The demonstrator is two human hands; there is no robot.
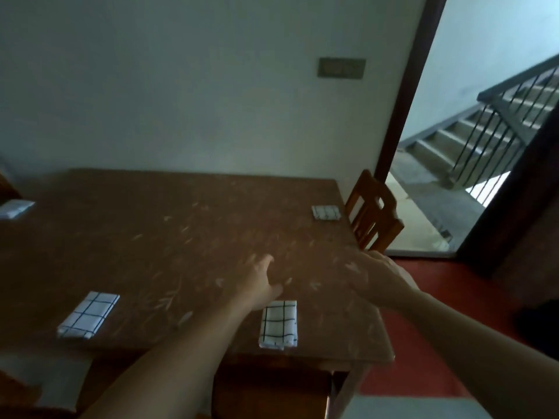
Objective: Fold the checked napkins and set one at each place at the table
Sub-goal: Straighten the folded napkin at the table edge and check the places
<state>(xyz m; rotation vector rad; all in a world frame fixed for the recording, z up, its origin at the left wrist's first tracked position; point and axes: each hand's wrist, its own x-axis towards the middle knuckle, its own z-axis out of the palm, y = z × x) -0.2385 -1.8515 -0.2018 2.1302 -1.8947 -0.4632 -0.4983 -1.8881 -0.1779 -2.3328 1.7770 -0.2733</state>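
Three folded white napkins with dark checks lie on the brown table [181, 213]: one at the near left [88, 316], one at the near middle [279, 324], one at the far right edge [326, 212]. A further white folded cloth [13, 208] shows at the far left edge, blurred. My left hand [260, 282] reaches over the table just beyond the near middle napkin, fingers relaxed and holding nothing. My right hand [382, 275] hovers over the table's right edge, fingers loosely extended, empty. The whole view is motion-blurred.
A wooden chair [373, 213] stands tucked at the table's right side. Behind it an open doorway [423, 192] leads to a staircase with a dark railing. A red floor [447, 313] runs to the right of the table. A pale wall backs the table.
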